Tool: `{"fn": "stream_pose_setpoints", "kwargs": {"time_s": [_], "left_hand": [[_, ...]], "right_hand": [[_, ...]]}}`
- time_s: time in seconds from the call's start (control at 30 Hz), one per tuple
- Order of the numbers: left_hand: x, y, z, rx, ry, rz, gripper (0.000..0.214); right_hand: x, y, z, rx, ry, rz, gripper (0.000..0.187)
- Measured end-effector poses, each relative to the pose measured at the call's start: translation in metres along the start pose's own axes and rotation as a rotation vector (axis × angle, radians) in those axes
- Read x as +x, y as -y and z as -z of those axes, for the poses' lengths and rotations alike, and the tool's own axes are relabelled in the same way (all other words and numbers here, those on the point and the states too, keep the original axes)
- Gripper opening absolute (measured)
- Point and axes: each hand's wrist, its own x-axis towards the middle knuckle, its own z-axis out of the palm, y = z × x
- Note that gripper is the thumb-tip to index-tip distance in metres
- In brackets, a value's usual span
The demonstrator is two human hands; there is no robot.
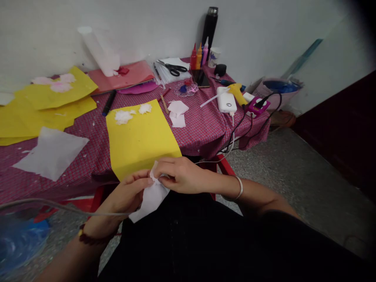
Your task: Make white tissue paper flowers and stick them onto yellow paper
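Over my lap, just off the table's front edge, both hands grip a thin white sheet of tissue paper [152, 199]. My left hand [132, 192] pinches it from the left, fingers closed near its upper part. From the right, my right hand [183, 175] presses thumb and fingers together on the gathered top of the paper. A yellow sheet [141, 137] lies right beyond the hands, with white crumpled paper tufts [123, 116] near its far edge. Cut pieces of white paper [178, 113] rest to its right, beside a small wooden stick [164, 103].
More yellow sheets [44, 113] and a loose white tissue sheet [54, 152] lie left. Black scissors [173, 69], paint bottles [199, 56], and a phone [200, 78] are at the back. A yellow glue gun [237, 94], white power bank [226, 101] and cables occupy the right end.
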Motion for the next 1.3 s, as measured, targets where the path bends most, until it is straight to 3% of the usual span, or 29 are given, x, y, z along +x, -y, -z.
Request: {"fn": "stream_pose_setpoints", "kwargs": {"time_s": [0.33, 0.67, 0.93, 1.1, 1.2, 1.3], "left_hand": [[-0.009, 0.0, 0.007, -0.032, 0.031, 0.052, 0.021], [-0.013, -0.002, 0.0, 0.04, 0.104, 0.05, 0.028], [-0.01, 0.001, 0.0, 0.065, 0.08, 0.058, 0.031], [-0.006, 0.001, 0.0, 0.085, 0.021, 0.079, 0.019], [-0.005, 0.002, 0.003, 0.074, 0.042, 0.078, 0.015], [-0.007, 0.003, 0.005, 0.034, 0.075, 0.065, 0.025]], "right_hand": [[0.0, 0.005, 0.001, -0.128, 0.016, 0.017, 0.015], [0.003, 0.015, 0.005, -0.208, 0.074, 0.016, 0.018], [0.003, 0.015, 0.006, -0.24, 0.075, 0.02, 0.018], [0.003, 0.015, 0.007, -0.23, 0.086, 0.002, 0.019], [0.003, 0.014, 0.007, -0.236, 0.07, 0.003, 0.019], [0.003, 0.014, 0.008, -0.258, 0.08, 0.005, 0.019]]}}
